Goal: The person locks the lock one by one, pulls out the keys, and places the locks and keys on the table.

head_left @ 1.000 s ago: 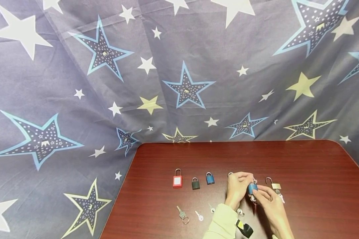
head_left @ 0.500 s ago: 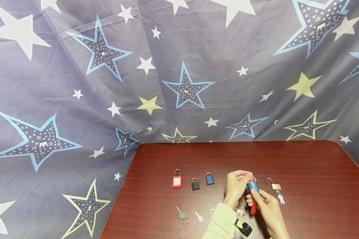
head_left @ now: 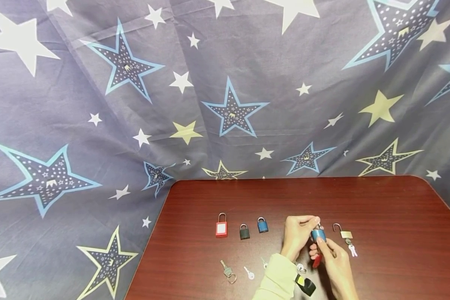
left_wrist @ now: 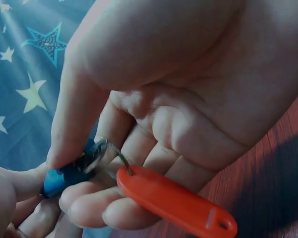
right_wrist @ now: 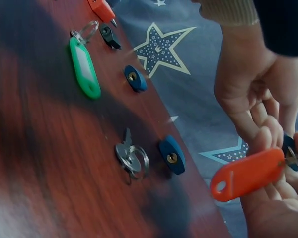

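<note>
A blue padlock (head_left: 318,234) is held up above the table between both hands. My left hand (head_left: 296,237) pinches it at the shackle end. Lower down, my right hand (head_left: 337,262) grips the body, thumb in front. A red key tag (head_left: 317,261) hangs below from a metal ring. In the left wrist view that red tag (left_wrist: 174,201) lies across the right hand's fingers, and the thumb presses near the ring. The right wrist view shows the tag (right_wrist: 253,173) in front of the hands. Whether the key is in the lock is hidden by fingers.
Left of the hands lie a red padlock (head_left: 221,229), a black padlock (head_left: 244,232) and a blue padlock (head_left: 262,226). An open brass padlock (head_left: 346,235) with keys lies right. Loose keys (head_left: 228,271) lie nearer, with a green key tag (right_wrist: 84,69). Another blue padlock (right_wrist: 172,153) stands nearby.
The right hand has shifted its hold: its thumb now lies over the front of the padlock's lower end, and the red tag shows more fully. The left hand stays at the shackle.
</note>
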A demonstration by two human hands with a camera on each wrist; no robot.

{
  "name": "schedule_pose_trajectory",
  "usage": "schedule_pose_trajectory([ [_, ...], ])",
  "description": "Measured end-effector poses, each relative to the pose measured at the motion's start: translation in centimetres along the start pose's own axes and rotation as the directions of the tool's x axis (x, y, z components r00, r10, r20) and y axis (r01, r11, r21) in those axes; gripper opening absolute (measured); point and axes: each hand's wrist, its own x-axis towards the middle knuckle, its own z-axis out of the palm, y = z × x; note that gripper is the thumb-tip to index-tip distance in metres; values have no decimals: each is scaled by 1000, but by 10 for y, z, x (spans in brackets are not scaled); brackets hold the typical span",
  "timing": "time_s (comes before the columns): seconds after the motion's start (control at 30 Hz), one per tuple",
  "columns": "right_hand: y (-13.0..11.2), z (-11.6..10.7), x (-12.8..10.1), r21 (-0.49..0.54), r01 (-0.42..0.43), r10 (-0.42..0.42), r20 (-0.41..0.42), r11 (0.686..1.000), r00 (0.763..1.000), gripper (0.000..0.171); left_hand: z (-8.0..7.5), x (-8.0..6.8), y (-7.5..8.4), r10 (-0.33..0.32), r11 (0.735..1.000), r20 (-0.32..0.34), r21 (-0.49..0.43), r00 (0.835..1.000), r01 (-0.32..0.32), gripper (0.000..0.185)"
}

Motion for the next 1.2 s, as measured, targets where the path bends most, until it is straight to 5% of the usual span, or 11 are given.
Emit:
schedule_pose_trajectory([
  [0.27, 1, 5, -2, 82, -6, 10, -49, 997, 999, 25, 0, -2, -2, 56, 993, -9, 100, 998, -55, 9],
  [0.53, 1, 10, -3, 120, -12, 23, -85, 993, 996, 25, -2, -2, -5, 163, 957, 5, 243, 987, -160, 11],
  [0.93, -4, 10, -5, 144, -34, 47, -89, 989, 995, 20, 2, -6, -8, 199, 943, -50, 283, 979, -177, 10],
  [1.2, -5, 9, -5, 178, -42, 52, -52, 983, 997, 19, 0, -7, -7, 205, 936, -30, 298, 978, -187, 11],
])
